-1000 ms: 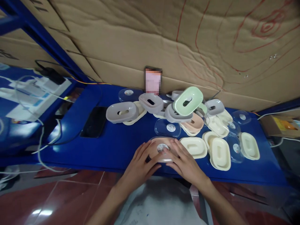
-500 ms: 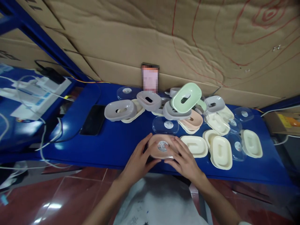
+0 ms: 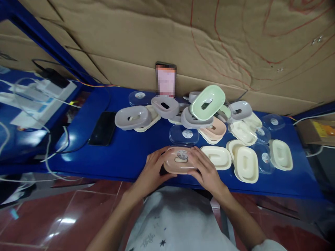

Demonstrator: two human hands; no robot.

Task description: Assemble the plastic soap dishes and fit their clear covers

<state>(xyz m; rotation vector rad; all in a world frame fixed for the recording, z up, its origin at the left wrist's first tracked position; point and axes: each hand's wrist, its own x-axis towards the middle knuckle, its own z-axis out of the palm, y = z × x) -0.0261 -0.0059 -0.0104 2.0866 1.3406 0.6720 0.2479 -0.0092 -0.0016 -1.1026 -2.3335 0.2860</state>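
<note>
Near the front edge of the blue table, a peach soap dish (image 3: 180, 168) with a slotted tray sits under a clear lid that bears a round sticker. My left hand (image 3: 152, 169) wraps around its left end, thumb along the front side. At the right end, my right hand (image 3: 209, 171) grips it, fingers over the lid and thumb in front. Just behind lies a loose clear lid (image 3: 180, 136) with a sticker. A cream dish base (image 3: 220, 157) is close beside my right hand.
Several grey slotted trays (image 3: 132, 118), a green tray (image 3: 208, 103) and another peach tray (image 3: 218, 129) are piled behind. More cream bases (image 3: 246, 165) lie to the right. A black phone (image 3: 102, 129) rests at left, near cables and a power strip (image 3: 44, 108). Cardboard (image 3: 125, 42) stands behind.
The sticker on the held lid now shows farther back, and the tray's slot has come into view in front of it. Both hands still hold the soap dish.
</note>
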